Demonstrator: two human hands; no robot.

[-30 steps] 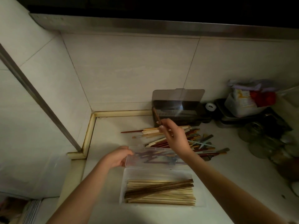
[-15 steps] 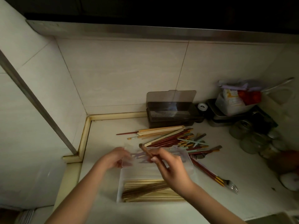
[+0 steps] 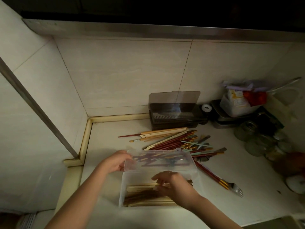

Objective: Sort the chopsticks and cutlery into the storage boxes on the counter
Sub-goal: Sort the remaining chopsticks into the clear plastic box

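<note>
Left hand [image 3: 115,162]: grips the near-left corner of the clear plastic hinged lid [image 3: 158,160] between thumb and fingers, propping it open.
Clear plastic storage box [image 3: 121,190]: sits on the pale table [image 3: 105,141] at the front, already part-filled with a layer of light and dark wooden chopsticks [image 3: 140,195] lying lengthwise.
Right hand [image 3: 173,184]: down inside the box, fingers curled over the chopsticks; whether it pinches one or only settles them, I cannot tell.
Step in hand: by my reckoning, laying a chopstick into the box.
Loose pile of red-brown, pale wood and mint chopsticks and cutlery [image 3: 175,141]: unsorted, just behind the lid.
Dark grey lidded holder [image 3: 173,113]: open, against the wall tiles.
Steel fork with striped red handle [image 3: 231,187]: alone, right of the box.
Next move: the right hand should likely lift clear and reach over the lid to the pile for a matching stick.
</note>
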